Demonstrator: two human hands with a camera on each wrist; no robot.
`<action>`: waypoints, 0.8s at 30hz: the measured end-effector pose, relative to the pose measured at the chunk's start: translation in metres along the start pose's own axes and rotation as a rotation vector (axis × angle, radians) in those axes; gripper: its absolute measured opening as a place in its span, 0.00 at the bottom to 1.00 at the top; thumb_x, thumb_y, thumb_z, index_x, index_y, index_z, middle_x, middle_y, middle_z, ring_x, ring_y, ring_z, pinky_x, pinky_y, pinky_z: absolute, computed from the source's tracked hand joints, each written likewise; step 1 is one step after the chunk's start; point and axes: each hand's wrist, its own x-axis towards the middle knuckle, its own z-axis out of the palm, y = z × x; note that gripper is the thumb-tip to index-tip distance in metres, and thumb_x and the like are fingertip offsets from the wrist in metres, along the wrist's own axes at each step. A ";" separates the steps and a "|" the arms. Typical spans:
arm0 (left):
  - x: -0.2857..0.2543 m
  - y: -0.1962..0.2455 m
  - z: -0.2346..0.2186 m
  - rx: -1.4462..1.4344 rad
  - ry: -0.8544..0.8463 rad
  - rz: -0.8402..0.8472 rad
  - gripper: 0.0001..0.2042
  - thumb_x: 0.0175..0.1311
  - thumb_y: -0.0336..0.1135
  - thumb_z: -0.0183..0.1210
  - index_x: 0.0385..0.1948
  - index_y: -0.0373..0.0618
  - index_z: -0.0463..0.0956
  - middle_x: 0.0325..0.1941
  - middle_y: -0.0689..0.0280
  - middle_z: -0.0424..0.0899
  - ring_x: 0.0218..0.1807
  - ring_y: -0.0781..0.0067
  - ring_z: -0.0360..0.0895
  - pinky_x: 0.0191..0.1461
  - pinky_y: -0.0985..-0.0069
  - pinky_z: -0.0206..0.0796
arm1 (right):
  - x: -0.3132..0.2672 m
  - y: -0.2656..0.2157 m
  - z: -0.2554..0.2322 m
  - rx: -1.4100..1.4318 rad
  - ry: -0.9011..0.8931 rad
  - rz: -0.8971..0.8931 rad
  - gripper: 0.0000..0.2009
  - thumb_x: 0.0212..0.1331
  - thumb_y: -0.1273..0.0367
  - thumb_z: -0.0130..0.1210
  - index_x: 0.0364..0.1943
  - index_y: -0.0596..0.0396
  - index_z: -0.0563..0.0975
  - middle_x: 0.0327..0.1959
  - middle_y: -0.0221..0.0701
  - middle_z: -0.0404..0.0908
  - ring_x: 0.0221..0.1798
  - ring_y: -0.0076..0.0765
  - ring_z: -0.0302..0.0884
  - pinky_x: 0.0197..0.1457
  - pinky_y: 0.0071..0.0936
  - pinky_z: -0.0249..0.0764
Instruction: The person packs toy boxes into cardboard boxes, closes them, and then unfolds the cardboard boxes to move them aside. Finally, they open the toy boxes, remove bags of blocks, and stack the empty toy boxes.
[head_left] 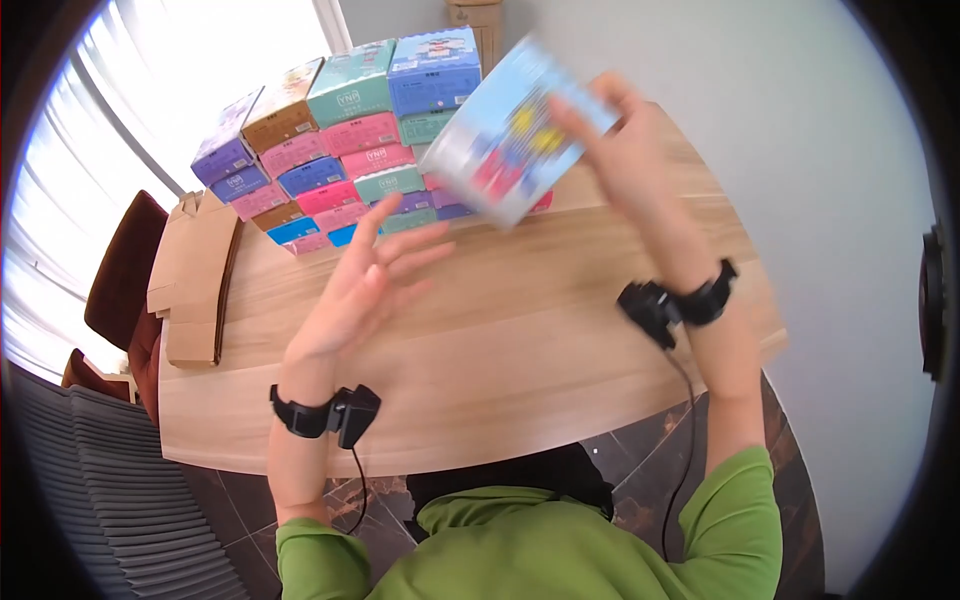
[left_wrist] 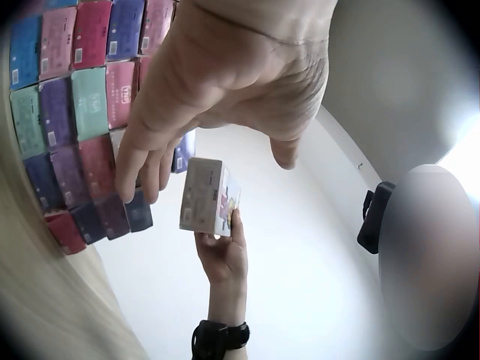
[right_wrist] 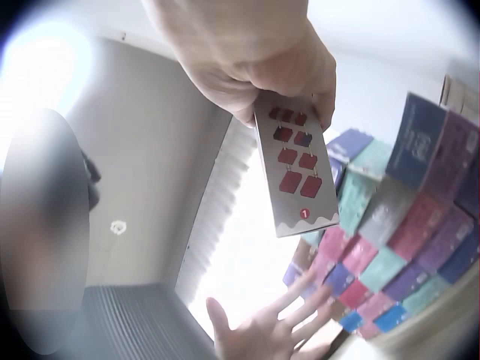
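Observation:
My right hand [head_left: 635, 150] grips a light-blue and white printed box [head_left: 515, 140] by its edge, thumb on one face. It is held up, tilted, over the table's far right part. One narrow side, with printed red block shapes, shows in the right wrist view on the same box [right_wrist: 296, 172]. My left hand [head_left: 365, 275] hovers over the table with fingers spread, holding nothing, apart from the box. Beyond both hands stands a wall of stacked small boxes [head_left: 375, 160] in pink, purple, teal, blue and brown; the held box overlaps its right end in the head view.
The wooden table [head_left: 450, 350] has a curved front edge. Flattened cardboard [head_left: 200, 275] lies at its left, beside a dark red chair [head_left: 125, 260]. A wall [head_left: 780, 180] rises on the right. Cables [head_left: 690, 430] run down from both wrist cameras.

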 end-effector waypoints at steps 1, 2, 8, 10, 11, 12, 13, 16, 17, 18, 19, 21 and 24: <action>0.002 -0.010 0.006 -0.066 -0.012 0.044 0.33 0.60 0.42 0.55 0.63 0.48 0.46 0.57 0.56 0.64 0.56 0.66 0.67 0.54 0.72 0.66 | -0.019 0.010 0.012 -0.093 -0.077 -0.083 0.12 0.52 0.66 0.60 0.32 0.55 0.69 0.25 0.25 0.75 0.29 0.16 0.71 0.35 0.25 0.77; 0.005 -0.017 0.011 0.021 0.111 0.037 0.33 0.60 0.40 0.55 0.63 0.50 0.44 0.58 0.56 0.63 0.56 0.65 0.67 0.54 0.70 0.66 | -0.032 0.023 0.022 -0.185 -0.153 -0.168 0.10 0.53 0.67 0.59 0.29 0.56 0.69 0.24 0.24 0.74 0.30 0.15 0.70 0.36 0.24 0.78; 0.010 -0.033 -0.011 0.168 0.410 0.015 0.31 0.60 0.30 0.54 0.63 0.48 0.46 0.58 0.58 0.63 0.56 0.67 0.66 0.56 0.69 0.65 | -0.044 0.064 0.023 0.314 -0.436 0.405 0.09 0.57 0.69 0.54 0.29 0.56 0.66 0.30 0.26 0.74 0.32 0.16 0.71 0.32 0.22 0.76; 0.014 -0.036 -0.022 0.227 0.421 -0.014 0.29 0.61 0.32 0.53 0.62 0.46 0.48 0.55 0.59 0.66 0.55 0.71 0.66 0.56 0.72 0.62 | -0.048 0.068 0.024 0.320 -0.514 0.420 0.12 0.57 0.68 0.54 0.36 0.56 0.63 0.32 0.29 0.74 0.33 0.18 0.72 0.32 0.23 0.76; 0.015 -0.038 -0.025 0.256 0.424 -0.029 0.28 0.62 0.32 0.53 0.61 0.45 0.50 0.54 0.59 0.67 0.55 0.73 0.66 0.57 0.74 0.60 | -0.050 0.070 0.025 0.322 -0.552 0.426 0.15 0.56 0.68 0.55 0.40 0.56 0.61 0.34 0.31 0.74 0.34 0.19 0.73 0.32 0.23 0.76; 0.016 -0.039 -0.025 0.266 0.422 -0.018 0.27 0.62 0.33 0.53 0.61 0.45 0.51 0.54 0.60 0.67 0.55 0.73 0.66 0.57 0.74 0.60 | -0.049 0.072 0.025 0.245 -0.565 0.413 0.14 0.56 0.70 0.53 0.41 0.55 0.60 0.36 0.31 0.74 0.35 0.21 0.73 0.34 0.24 0.77; 0.018 -0.040 -0.025 0.276 0.419 -0.008 0.26 0.62 0.34 0.52 0.60 0.45 0.53 0.54 0.60 0.68 0.54 0.74 0.66 0.57 0.75 0.59 | -0.047 0.073 0.024 0.168 -0.576 0.400 0.14 0.57 0.72 0.50 0.43 0.54 0.58 0.39 0.32 0.74 0.37 0.22 0.73 0.35 0.25 0.77; 0.021 -0.044 -0.027 0.313 0.409 -0.019 0.25 0.63 0.34 0.52 0.60 0.45 0.54 0.54 0.61 0.68 0.54 0.75 0.65 0.57 0.75 0.59 | -0.043 0.069 0.027 0.068 -0.562 0.384 0.19 0.52 0.74 0.52 0.45 0.56 0.56 0.40 0.37 0.73 0.40 0.29 0.74 0.37 0.28 0.76; 0.021 -0.046 -0.029 0.324 0.409 -0.029 0.25 0.63 0.34 0.52 0.60 0.45 0.54 0.54 0.61 0.68 0.54 0.75 0.65 0.57 0.75 0.59 | -0.043 0.070 0.028 0.055 -0.553 0.384 0.22 0.50 0.74 0.53 0.46 0.58 0.56 0.39 0.39 0.73 0.41 0.31 0.74 0.36 0.29 0.76; 0.022 -0.048 -0.030 0.340 0.409 -0.017 0.25 0.63 0.34 0.52 0.60 0.45 0.54 0.54 0.61 0.68 0.54 0.75 0.65 0.57 0.76 0.59 | -0.042 0.077 0.028 -0.016 -0.509 0.302 0.22 0.49 0.75 0.52 0.47 0.59 0.56 0.40 0.40 0.72 0.42 0.32 0.73 0.38 0.30 0.75; 0.021 -0.049 -0.031 0.358 0.411 -0.004 0.25 0.63 0.34 0.52 0.60 0.45 0.54 0.53 0.61 0.68 0.54 0.75 0.66 0.56 0.76 0.59 | -0.040 0.088 0.028 -0.086 -0.465 0.218 0.22 0.47 0.77 0.51 0.47 0.59 0.56 0.41 0.41 0.72 0.44 0.34 0.72 0.40 0.31 0.74; 0.020 -0.049 -0.035 0.321 0.414 -0.011 0.24 0.63 0.34 0.52 0.59 0.45 0.55 0.53 0.62 0.69 0.54 0.75 0.66 0.56 0.76 0.61 | -0.035 0.096 0.027 0.005 -0.425 0.256 0.24 0.46 0.79 0.49 0.49 0.60 0.55 0.43 0.43 0.70 0.47 0.36 0.71 0.44 0.31 0.72; 0.016 -0.046 -0.042 0.193 0.446 -0.044 0.23 0.62 0.34 0.53 0.58 0.44 0.57 0.52 0.62 0.70 0.53 0.75 0.67 0.53 0.76 0.63 | -0.032 0.089 0.024 0.078 -0.355 0.284 0.25 0.45 0.80 0.47 0.51 0.60 0.56 0.41 0.45 0.70 0.47 0.38 0.70 0.46 0.30 0.69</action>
